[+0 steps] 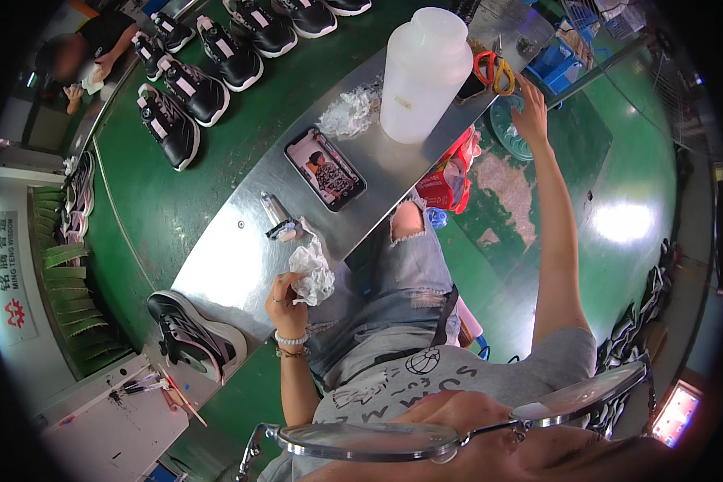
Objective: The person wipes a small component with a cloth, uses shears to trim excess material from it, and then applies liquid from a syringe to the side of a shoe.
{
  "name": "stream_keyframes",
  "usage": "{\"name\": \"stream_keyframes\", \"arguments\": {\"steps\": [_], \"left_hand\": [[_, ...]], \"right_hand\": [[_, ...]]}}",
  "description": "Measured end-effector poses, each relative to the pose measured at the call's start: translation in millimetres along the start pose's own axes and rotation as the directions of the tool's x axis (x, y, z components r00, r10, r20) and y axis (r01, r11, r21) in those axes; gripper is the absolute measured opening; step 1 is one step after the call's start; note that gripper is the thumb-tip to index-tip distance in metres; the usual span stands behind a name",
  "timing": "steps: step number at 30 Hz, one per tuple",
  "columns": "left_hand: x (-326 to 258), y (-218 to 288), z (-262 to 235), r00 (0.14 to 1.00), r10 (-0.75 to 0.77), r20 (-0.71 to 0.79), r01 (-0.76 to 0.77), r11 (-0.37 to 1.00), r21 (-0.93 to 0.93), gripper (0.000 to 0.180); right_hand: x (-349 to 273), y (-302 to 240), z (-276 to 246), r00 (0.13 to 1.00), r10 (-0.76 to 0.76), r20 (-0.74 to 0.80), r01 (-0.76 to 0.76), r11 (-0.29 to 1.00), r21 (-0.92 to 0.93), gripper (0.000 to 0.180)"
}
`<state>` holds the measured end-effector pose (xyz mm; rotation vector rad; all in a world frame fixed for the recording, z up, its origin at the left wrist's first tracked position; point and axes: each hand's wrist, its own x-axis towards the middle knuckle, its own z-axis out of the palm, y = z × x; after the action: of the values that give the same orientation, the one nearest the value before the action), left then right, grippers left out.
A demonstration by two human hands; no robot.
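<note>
1. The metal table (241,265) carries a big translucent jug (424,76) near its far edge; likely heavy if full, best gripped round the body.
2. Right hand (530,112), fingers spread, reaches toward the scissors (494,71) at the far corner.
3. Left hand (285,301) pinches a crumpled white cloth (313,273), soft and light, at the table's near edge.

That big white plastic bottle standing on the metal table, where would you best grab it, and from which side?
Probably around the narrower neck just under the cap of the bottle, coming from the right side, where the right hand already is. The bottle stands upright and its body looks too wide for one hand; the phone lies on its other side.
</note>
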<state>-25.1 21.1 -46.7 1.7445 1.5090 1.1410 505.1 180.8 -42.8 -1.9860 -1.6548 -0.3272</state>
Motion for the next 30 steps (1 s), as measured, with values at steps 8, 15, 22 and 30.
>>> {"name": "stream_keyframes", "arguments": {"steps": [8, 15, 22, 30], "left_hand": [[8.7, 11.9, -0.7, 0.998, -0.041, 0.042, 0.037, 0.996, 0.084, 0.037], [6.9, 5.0, 0.4, 0.999, -0.035, 0.015, 0.035, 0.999, -0.019, 0.034], [3.8, 1.1, -0.3, 0.999, -0.031, 0.037, 0.031, 1.000, 0.001, 0.040], [-0.3, 14.1, 1.6, 0.986, 0.164, 0.038, -0.167, 0.984, 0.070, 0.041]], "right_hand": [[35.3, 44.7, 20.6, 0.931, -0.346, 0.118, 0.365, 0.898, -0.244, 0.048], [32.8, 40.6, 13.4, 0.923, -0.305, 0.236, 0.372, 0.862, -0.343, 0.052], [50.0, 37.7, 8.5, 0.926, -0.275, -0.258, 0.258, 0.961, -0.097, 0.024], [40.7, 28.4, -37.3, 0.900, 0.234, -0.367, -0.076, 0.915, 0.397, 0.010]]}}
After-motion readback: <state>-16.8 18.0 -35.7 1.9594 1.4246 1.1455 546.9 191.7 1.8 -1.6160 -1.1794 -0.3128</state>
